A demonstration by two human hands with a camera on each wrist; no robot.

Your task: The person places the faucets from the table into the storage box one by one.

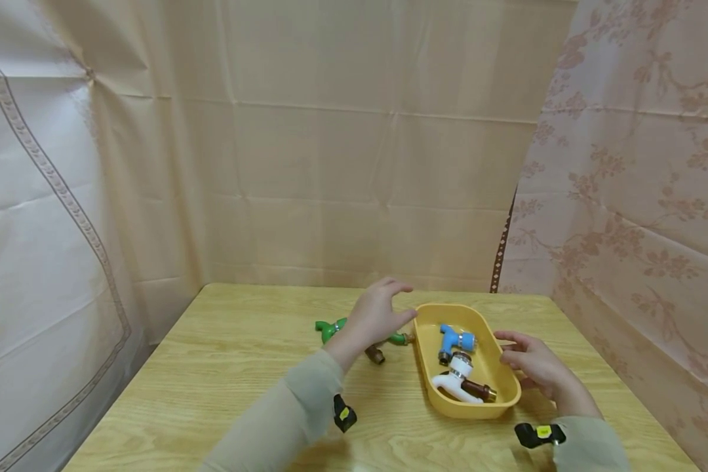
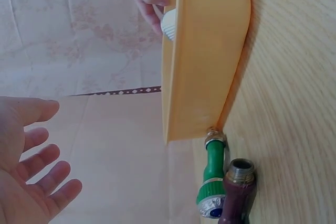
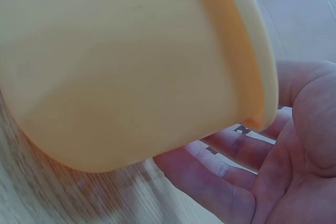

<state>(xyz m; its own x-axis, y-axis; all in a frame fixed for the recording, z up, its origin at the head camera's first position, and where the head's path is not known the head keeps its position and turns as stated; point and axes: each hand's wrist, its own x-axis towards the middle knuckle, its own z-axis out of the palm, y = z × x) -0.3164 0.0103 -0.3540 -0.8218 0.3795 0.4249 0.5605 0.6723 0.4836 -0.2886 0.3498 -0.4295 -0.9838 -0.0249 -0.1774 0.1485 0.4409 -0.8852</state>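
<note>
- Left hand [image 1: 380, 313] was spread, empty; right hand [image 1: 537, 362] lay relaxed beside the tray's [image 1: 472, 411] right edge.
- A leftward shove risked knocking the green tap [image 2: 214, 160].

Sleeves [image 1: 277, 419] are pale grey-green — black wrist pieces [image 1: 528, 435] carry yellow labels [image 1: 544, 432].

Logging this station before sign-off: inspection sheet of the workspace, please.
Surface: pale wood-grain table.
Job's things: oblong yellow plastic tray holding a blue tap, white tap and brown brass-ended piece; green tap parts and a brown threaded piece lie left of it, partly hidden.
Clutter: nothing seen.
Grippers: left hand raised by tray's left rim, holding nothing; right hand at its right wall, contact unclear.
Cables: nothing seen.
Surroundings: beige cloth behind, white cloth left, pink-floral cloth right.
</note>
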